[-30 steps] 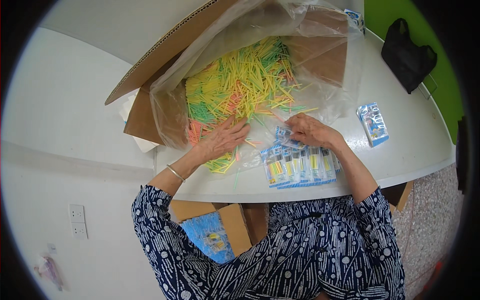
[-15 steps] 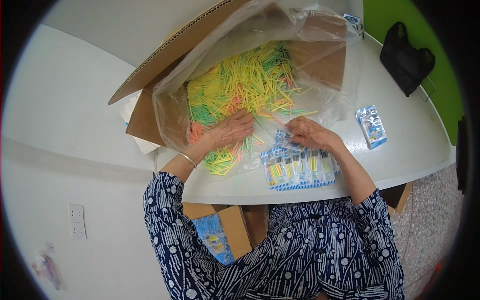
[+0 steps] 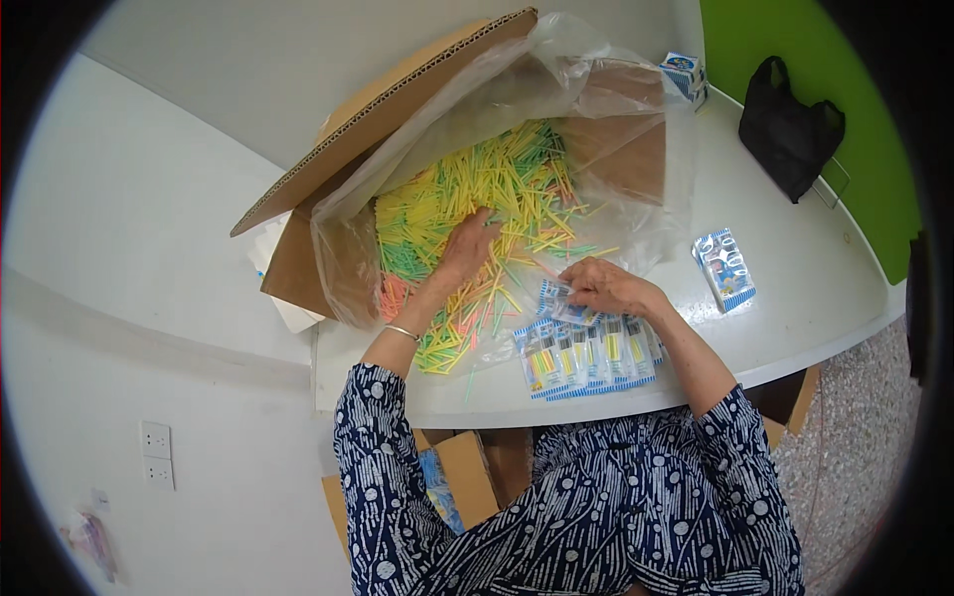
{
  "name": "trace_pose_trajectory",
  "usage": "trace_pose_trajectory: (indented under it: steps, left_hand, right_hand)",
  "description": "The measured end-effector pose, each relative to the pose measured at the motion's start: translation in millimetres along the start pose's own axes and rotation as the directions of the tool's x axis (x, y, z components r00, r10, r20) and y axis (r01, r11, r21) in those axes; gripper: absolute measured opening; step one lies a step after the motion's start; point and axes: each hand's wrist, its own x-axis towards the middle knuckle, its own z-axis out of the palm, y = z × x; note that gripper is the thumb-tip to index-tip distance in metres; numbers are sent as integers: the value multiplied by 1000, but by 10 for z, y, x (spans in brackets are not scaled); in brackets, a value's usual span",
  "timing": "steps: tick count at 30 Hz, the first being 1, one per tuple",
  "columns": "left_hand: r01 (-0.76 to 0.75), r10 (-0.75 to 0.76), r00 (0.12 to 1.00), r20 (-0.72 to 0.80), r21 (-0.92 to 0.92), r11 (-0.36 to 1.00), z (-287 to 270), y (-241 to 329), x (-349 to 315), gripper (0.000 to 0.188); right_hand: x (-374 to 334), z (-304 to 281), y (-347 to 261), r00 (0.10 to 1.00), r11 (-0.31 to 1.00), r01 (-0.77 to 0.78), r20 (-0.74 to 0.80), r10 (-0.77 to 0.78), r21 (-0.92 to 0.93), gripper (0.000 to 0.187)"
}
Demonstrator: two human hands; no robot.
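Note:
A big heap of thin yellow, green and pink sticks [image 3: 447,189] spills from a plastic-lined cardboard box lying on its side. My left hand [image 3: 469,246] reaches into this heap, fingers stretched out and apart over the sticks; its fingertips are partly lost among them. Closer to the table's front, my right hand [image 3: 611,286] is closed on a small clear packet [image 3: 558,302] with blue-striped edges. Beneath that packet lies an overlapping row of similar packets [image 3: 586,360], with coloured sticks showing through their windows.
The cardboard box [image 3: 621,149] has a raised flap and a clear plastic liner [image 3: 333,243]. To the right lies a stack of flat packets [image 3: 724,270]; a black bag [image 3: 790,129] sits behind it. Open cartons [image 3: 467,477] stand below the table's front edge [image 3: 477,417].
My left hand has moved farther into the heap, its fingers stretching away from me. My right hand keeps the packet in nearly the same place. The whole view has shifted slightly.

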Motion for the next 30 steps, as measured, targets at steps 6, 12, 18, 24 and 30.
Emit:
trace_pose_trajectory:
  steps: [6,12,18,24,30]
  left_hand:
    - [5,-56,995,84,511,860,-36,101,64,39]
    - [-22,-59,994,92,701,713,236,297,144,51]
    - [23,-54,998,25,674,739,391,81,116,43]
    - [10,55,994,-97,565,825,384,-127,62,30]
    - [300,-298,946,-130,-10,954,114,-126,134,40]
  right_hand:
    - [17,6,3,999,1000,16,-40,-16,0,20]
    - [28,54,51,999,999,41,-32,-42,-25,22]
    - [18,35,29,998,999,42,-39,-43,-14,22]
    - [27,25,40,999,1000,22,-47,-22,3,21]
    - [44,-71,5,998,994,42,-54,-37,102,23]
